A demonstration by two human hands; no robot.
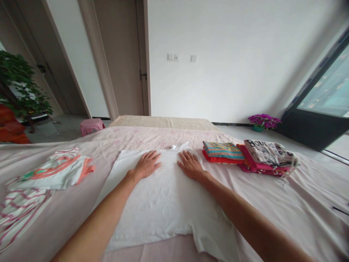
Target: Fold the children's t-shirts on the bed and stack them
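Observation:
A white short-sleeved shirt [160, 203] lies spread on the pink bedsheet in front of me, one sleeve pointing toward the lower right. Flat on its far left part rests my left hand [147, 163], fingers stretched out. My right hand [190, 165] also presses flat on the cloth near the far right edge, its fingers spread. Neither hand grips anything. A small bunched bit of white fabric sticks out past the shirt's far edge, between and beyond the hands.
Folded clothes are stacked at the right: a striped piece [223, 151] and a printed one [268, 153]. At the left lie a white-and-orange garment [62, 171] and a striped garment [21, 211]. Beyond the bed stand a pink stool [92, 126] and purple flowers [264, 120].

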